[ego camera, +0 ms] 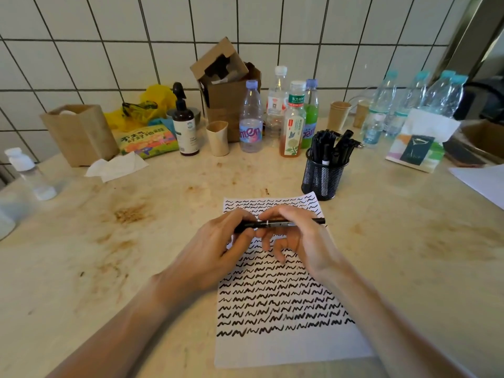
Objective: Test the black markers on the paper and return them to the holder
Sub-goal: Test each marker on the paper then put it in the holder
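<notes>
Left hand: the left hand (218, 242) curls its fingers and thumb round the left end of a slim black marker with a thin white ring near its middle (278, 224), holding it clear of the sheet.
Right hand: the right hand (298, 236) pinches the same marker's right half between thumb and forefinger, the other fingers loosely bent below it; the two hands nearly touch at the marker's middle.
Marker position: it lies level, left to right, between both hands, above the upper part of the white sheet of paper covered in rows of black squiggles (283, 347); its right tip juts out past the right hand. Whether the cap is on I cannot tell.
Paper: it lies flat on the stained beige stone counter (109, 268), filled with wavy black lines from the top down, the bottom strip bare.
Holder: a black wire-mesh cylindrical pen holder (323, 180) stands just beyond the paper's top right corner, packed with upright black markers (331, 145).
Behind: a row of clear plastic drink bottles (251, 118) and an open brown cardboard box (226, 85) stand against the white tiled wall (81, 50).
</notes>
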